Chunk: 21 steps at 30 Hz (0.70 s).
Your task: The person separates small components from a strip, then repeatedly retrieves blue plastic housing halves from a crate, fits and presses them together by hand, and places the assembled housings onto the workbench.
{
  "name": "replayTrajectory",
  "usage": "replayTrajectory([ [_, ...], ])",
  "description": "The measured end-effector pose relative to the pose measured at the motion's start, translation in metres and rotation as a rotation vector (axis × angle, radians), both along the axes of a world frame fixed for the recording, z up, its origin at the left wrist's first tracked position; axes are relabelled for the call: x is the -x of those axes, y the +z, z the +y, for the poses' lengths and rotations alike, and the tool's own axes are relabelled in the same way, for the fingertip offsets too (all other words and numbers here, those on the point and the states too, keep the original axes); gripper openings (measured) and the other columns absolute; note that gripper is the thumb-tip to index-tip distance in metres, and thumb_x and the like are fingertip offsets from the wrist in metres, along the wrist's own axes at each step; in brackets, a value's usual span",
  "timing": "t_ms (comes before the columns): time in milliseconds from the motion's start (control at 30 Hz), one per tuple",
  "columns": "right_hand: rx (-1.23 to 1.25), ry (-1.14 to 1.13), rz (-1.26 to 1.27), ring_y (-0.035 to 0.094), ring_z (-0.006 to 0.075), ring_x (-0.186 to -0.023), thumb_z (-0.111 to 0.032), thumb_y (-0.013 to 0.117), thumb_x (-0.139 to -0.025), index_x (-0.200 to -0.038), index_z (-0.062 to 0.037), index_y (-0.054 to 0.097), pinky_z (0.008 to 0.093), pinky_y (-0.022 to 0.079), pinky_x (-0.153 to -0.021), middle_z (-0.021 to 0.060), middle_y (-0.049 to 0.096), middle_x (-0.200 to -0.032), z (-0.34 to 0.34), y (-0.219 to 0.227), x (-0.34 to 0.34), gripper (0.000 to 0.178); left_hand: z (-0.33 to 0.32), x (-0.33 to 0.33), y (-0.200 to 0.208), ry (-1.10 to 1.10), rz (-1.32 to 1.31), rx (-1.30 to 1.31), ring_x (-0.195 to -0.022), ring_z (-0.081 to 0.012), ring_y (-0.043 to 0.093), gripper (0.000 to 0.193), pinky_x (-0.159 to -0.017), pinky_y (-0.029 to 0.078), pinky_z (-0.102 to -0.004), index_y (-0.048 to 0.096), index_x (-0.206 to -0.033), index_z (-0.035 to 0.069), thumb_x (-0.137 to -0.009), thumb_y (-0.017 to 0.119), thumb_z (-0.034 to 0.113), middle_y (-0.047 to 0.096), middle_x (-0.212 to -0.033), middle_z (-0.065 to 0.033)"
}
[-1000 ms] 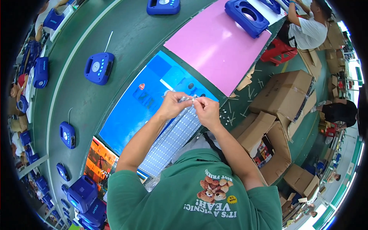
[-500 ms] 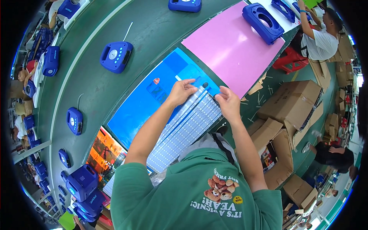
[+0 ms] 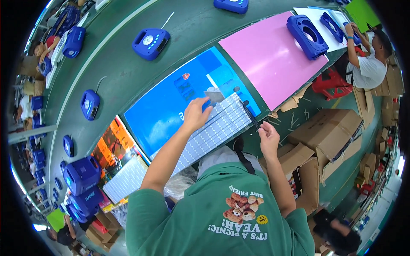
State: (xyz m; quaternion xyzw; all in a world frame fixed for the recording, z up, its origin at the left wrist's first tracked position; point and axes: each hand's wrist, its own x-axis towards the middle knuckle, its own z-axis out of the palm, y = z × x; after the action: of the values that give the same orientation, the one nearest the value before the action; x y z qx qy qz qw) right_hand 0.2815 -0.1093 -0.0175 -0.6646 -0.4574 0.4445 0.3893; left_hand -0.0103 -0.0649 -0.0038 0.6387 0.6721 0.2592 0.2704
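My left hand (image 3: 197, 114) is over a set of white strips (image 3: 213, 133) with rows of small dots. Its fingers are apart and hold nothing. Just past its fingertips a crumpled grey, filmy piece (image 3: 215, 95) lies on the blue sheet (image 3: 156, 115). My right hand (image 3: 269, 140) is beyond the strips' right end, thumb and fingertips pinched together. A bundle of thin black wires (image 3: 253, 118) runs from that end to these fingertips. Two dark round spots show on a clear blue part of the sheet, beside the strips.
A pink sheet (image 3: 273, 55) bears a blue housing (image 3: 308, 37) at the right. Blue devices (image 3: 150, 43) sit on the green conveyor (image 3: 124, 77). Open cardboard boxes (image 3: 326, 130) stand at the right, near a red stool (image 3: 331, 84). A co-worker (image 3: 370, 64) sits beyond.
My hands have moved apart: the left back over the strips, the right toward me and outward. The black wires and grey piece now show. The devices shift in view as the head turns.
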Motion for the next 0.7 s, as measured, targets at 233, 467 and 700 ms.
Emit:
replayTrajectory([
  [233, -0.055, 0.25, 0.055, 0.061, 0.0135, -0.082, -0.008, 0.062, -0.084, -0.113, 0.0035, 0.058, 0.0264, 0.05, -0.073, 0.0122, 0.065, -0.097, -0.006, 0.006, 0.012, 0.032, -0.072, 0.0, 0.001, 0.297, 0.141, -0.172, -0.105, -0.0332, 0.053, 0.041, -0.091, 0.042, -0.0409, 0.057, -0.116, 0.007, -0.078, 0.066, 0.02, 0.058, -0.112, -0.0158],
  [467, 0.135, 0.491, 0.217, 0.06, 0.0108, -0.077, -0.011, 0.06, -0.088, -0.111, 0.0056, 0.058, 0.0216, 0.05, -0.068, 0.008, 0.064, -0.092, -0.02, -0.004, 0.026, 0.028, -0.2, -0.031, 0.013, 0.72, 0.065, -0.228, -0.098, -0.0329, 0.056, 0.038, -0.086, 0.045, -0.0393, 0.058, -0.114, 0.005, -0.078, 0.064, 0.017, 0.06, -0.105, -0.0157],
  [700, 0.218, 0.956, 0.163, 0.06, 0.01, -0.073, -0.012, 0.062, -0.087, -0.108, 0.0044, 0.059, 0.0197, 0.049, -0.064, 0.0067, 0.064, -0.089, -0.055, 0.005, 0.09, 0.027, -0.35, -0.057, 0.002, 1.264, -0.121, -0.127, -0.088, -0.0285, 0.06, 0.034, -0.076, 0.048, -0.0386, 0.059, -0.111, 0.005, -0.079, 0.061, 0.017, 0.06, -0.097, -0.0122],
])
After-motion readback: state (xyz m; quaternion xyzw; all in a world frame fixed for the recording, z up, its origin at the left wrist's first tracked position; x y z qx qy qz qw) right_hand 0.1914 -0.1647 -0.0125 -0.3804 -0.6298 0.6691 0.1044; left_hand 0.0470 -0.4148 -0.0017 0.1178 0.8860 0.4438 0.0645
